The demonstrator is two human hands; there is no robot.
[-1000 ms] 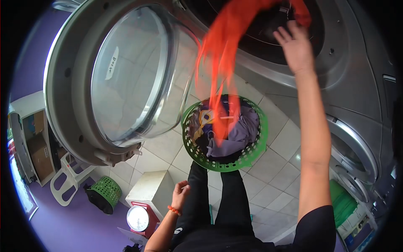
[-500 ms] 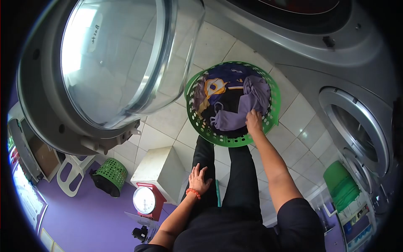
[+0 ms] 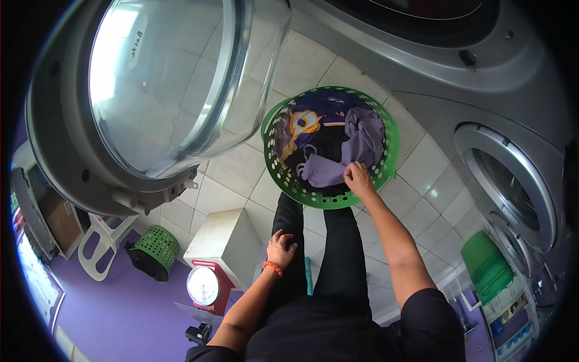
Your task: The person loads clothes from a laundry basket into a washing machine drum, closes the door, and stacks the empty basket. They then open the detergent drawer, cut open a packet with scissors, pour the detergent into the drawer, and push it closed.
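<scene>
1. Currently green bskt (image 3: 391,140), ahead of legs (image 3: 344,256), holds lilac garment (image 3: 324,173).
2. Garment runs far-R to near-L, just beyond R hand (image 3: 362,183), the nearer; fingertips bunched at cloth, grip unclear.
3. L hand (image 3: 280,251) by thigh, fingers slightly apart.

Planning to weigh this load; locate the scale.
In the head view, the scale is at lower left, beside the white box and left of the left hand.

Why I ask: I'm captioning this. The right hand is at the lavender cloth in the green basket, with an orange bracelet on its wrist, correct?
Not quite: the head view shows the orange bracelet on the wrist of the left hand. The right hand is indeed at the lavender cloth in the green basket.
</scene>
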